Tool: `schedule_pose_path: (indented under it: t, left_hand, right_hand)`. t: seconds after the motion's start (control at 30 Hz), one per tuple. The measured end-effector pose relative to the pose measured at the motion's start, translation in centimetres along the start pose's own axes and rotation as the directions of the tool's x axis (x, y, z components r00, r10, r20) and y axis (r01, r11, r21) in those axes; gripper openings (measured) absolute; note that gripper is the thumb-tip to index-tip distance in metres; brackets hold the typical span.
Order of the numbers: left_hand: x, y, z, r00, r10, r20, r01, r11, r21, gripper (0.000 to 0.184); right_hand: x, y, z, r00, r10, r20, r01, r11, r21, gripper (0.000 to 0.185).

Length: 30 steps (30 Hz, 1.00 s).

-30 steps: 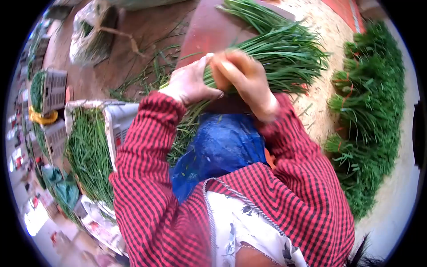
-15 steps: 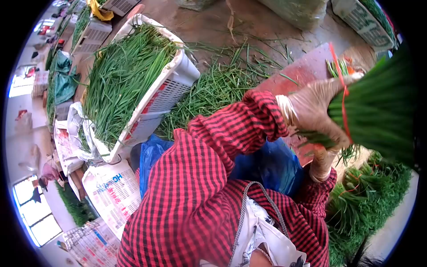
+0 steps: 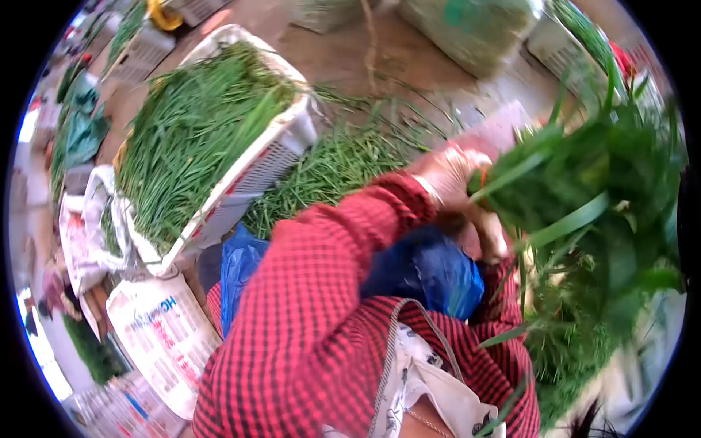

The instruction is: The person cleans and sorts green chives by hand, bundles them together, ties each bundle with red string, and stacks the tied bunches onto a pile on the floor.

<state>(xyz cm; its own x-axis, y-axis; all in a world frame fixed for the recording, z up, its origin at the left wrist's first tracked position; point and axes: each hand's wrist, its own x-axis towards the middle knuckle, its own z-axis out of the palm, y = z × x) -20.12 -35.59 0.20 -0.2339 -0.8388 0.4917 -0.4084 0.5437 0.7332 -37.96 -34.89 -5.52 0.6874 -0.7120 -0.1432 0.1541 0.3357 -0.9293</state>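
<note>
Got a white crate (image 3: 277, 150) of cut greens (image 3: 204, 131) left of the blue plastic (image 3: 431, 276). Just above the blue plastic, got a left hand (image 3: 447, 173) closed round a bunch (image 3: 584, 171) by its red tie (image 3: 485, 175), so nearer than the right hand (image 3: 491, 233) at the plastic's upper right edge; can't make out that one's fingers. Up and right of the plastic, seeing that bunch run roughly sideways, rightward from the fingers.

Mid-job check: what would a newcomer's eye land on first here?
First, the big green bunch filling the right side, with the left hand at its left end. Next, the red-checked sleeve across the middle, then the white basket heaped with greens at upper left.
</note>
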Motion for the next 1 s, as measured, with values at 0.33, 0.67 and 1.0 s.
schedule_pose_path:
  t: [0.33, 0.67, 1.0]
  left_hand:
    - [-1.3, -0.2, 1.3, 0.719, -0.64, 0.27, 0.235, 0.59, 0.772, 0.071]
    - [-1.3, 2.1, 1.0, 0.556, -0.683, 0.474, 0.038, 0.591, 0.806, 0.117]
    - [0.1, 3.5, 4.9, 0.481, -0.711, 0.513, 0.278, 0.679, 0.679, 0.118]
  right_hand:
    - [-5.0, 2.4, 3.8, 0.895, -0.038, -0.445, -0.004, 0.996, -0.094, 0.022]
    - [-2.3, -0.7, 1.7, 0.935, 0.065, -0.348, -0.07, 0.998, -0.002, 0.026]
    - [-7.7, 0.2, 3.4, 0.891, 0.163, -0.424, -0.026, 0.95, 0.311, 0.015]
